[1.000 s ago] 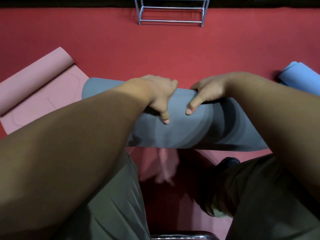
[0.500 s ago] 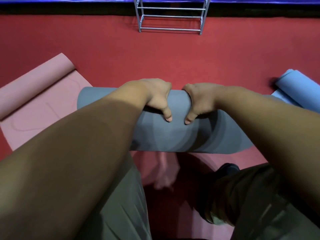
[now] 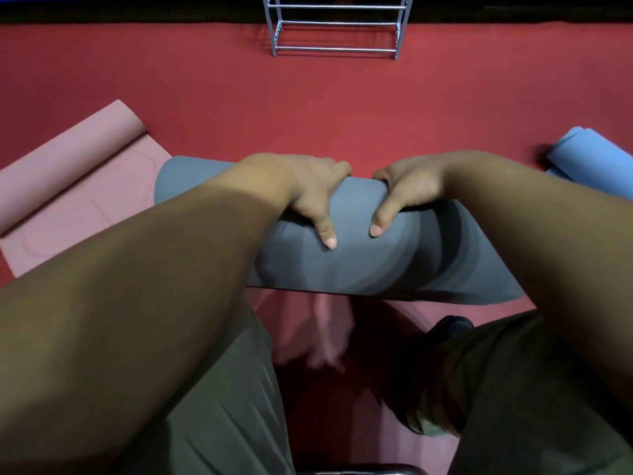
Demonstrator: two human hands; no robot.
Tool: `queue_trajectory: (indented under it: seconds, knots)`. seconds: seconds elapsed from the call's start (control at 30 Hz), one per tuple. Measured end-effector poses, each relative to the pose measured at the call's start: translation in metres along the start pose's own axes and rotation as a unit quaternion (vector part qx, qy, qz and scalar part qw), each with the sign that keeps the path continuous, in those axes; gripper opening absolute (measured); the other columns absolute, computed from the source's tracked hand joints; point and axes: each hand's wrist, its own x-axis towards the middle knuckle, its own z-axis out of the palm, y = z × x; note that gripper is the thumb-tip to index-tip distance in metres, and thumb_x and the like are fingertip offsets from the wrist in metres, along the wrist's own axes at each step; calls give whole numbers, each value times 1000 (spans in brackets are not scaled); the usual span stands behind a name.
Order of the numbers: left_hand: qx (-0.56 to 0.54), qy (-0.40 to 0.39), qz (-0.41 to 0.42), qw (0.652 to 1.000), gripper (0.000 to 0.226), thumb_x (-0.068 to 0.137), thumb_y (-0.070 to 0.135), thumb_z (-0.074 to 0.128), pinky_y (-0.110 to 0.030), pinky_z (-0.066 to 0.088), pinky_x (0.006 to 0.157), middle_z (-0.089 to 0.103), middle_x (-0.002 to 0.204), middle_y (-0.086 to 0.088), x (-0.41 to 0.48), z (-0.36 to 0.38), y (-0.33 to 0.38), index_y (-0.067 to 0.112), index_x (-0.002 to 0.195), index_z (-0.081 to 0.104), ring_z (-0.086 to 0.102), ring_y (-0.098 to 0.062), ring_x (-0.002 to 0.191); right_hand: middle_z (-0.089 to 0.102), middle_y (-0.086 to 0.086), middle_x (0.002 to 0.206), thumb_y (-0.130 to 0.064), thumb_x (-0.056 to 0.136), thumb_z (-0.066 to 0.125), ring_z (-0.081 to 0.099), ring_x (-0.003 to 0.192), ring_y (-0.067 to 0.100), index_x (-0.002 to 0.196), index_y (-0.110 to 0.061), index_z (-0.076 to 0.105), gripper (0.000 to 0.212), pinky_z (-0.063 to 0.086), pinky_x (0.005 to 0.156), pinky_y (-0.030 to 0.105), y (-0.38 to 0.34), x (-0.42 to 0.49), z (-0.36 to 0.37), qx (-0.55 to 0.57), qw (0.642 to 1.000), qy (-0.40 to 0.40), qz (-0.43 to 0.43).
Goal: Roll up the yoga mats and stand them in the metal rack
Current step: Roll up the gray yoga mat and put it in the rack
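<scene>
A grey yoga mat (image 3: 356, 265) lies rolled into a thick cylinder across the red floor in front of my knees. My left hand (image 3: 308, 190) and my right hand (image 3: 407, 190) both grip the top of the roll near its middle, fingers curled over the far side and thumbs pointing down the near side. The metal rack (image 3: 337, 49) stands at the far edge of the floor, straight ahead, with nothing in the part that shows.
A pink mat (image 3: 78, 186), partly rolled, lies to the left with its flat part touching the grey roll's end. A light blue rolled mat (image 3: 589, 162) lies at the right. Bare red carpet (image 3: 308, 108) stretches between the roll and the rack. My legs fill the foreground.
Both hands have shifted their hold on the grey roll and sit a little further apart than half a second ago. The roll stays where it was.
</scene>
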Motion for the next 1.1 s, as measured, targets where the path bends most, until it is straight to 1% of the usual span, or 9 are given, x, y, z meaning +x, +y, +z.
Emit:
queue_trajectory:
  seconds: [0.1, 0.2, 0.3, 0.43, 0.5, 0.7, 0.93, 1.0, 1.1]
  knots:
    - [-23, 5, 0, 1000, 108, 38, 71, 97, -45, 58, 93, 65, 113, 12, -5, -2, -3, 34, 129, 51, 66, -19, 101, 82, -6, 102, -47, 60, 101, 81, 91, 21, 119, -33, 70, 69, 64, 92, 48, -3, -1, 0, 14, 1000, -27, 2]
    - [-58, 3, -4, 998, 99, 46, 60, 101, -42, 58, 93, 66, 112, 15, -9, -4, -8, 36, 129, 55, 66, -16, 101, 80, -9, 110, -57, 57, 100, 80, 98, 19, 123, -37, 67, 76, 63, 95, 47, -9, 0, -2, 2, 999, -33, -1]
    - [-95, 2, -19, 995, 94, 43, 60, 101, -42, 59, 93, 69, 110, 17, -9, -4, -14, 39, 124, 59, 69, -14, 99, 74, -8, 122, -62, 61, 97, 73, 109, 19, 131, -35, 62, 83, 59, 101, 47, -12, 1, -6, -35, 999, -14, -14]
    - [-152, 0, -43, 987, 75, 50, 56, 101, -38, 62, 91, 75, 104, 15, -12, -5, -21, 36, 114, 68, 75, -14, 92, 58, -7, 143, -72, 49, 97, 59, 130, 24, 154, -33, 42, 125, 48, 114, 49, -17, 7, -1, -108, 994, 28, -16]
    - [-172, -7, -50, 984, 71, 52, 54, 101, -39, 63, 90, 78, 102, 15, -15, -6, -25, 35, 113, 70, 77, -14, 90, 54, -4, 147, -76, 44, 96, 56, 132, 27, 155, -29, 38, 134, 47, 114, 50, -22, 10, 5, -147, 987, 63, -24]
    - [-179, -36, -56, 982, 75, 51, 55, 102, -42, 63, 91, 78, 105, 14, -12, -3, -21, 38, 116, 69, 77, -16, 93, 67, -7, 113, -66, 49, 99, 66, 104, 22, 128, -29, 56, 97, 56, 98, 43, -27, 6, 6, -142, 989, 49, -2]
    - [-119, -58, -37, 991, 89, 57, 65, 96, -45, 58, 100, 69, 119, 11, -5, -5, -11, 37, 133, 59, 70, -19, 106, 74, -9, 105, -61, 54, 99, 71, 95, 16, 114, -32, 66, 74, 58, 89, 38, -18, 5, 5, -96, 995, 29, -4]
    - [-107, -66, -25, 992, 105, 50, 72, 95, -46, 56, 103, 66, 125, 12, -2, -4, -6, 40, 140, 53, 67, -19, 112, 79, -9, 101, -62, 54, 99, 77, 91, 17, 112, -32, 70, 71, 62, 91, 40, -13, 7, 5, -59, 998, 18, 3]
    - [-50, -70, -20, 996, 141, 29, 84, 92, -50, 52, 108, 56, 139, 9, 4, 3, 6, 38, 151, 39, 60, -24, 125, 83, -3, 98, -55, 58, 100, 82, 87, 24, 115, -28, 74, 67, 64, 91, 48, -5, 8, 6, 6, 1000, -11, 18]
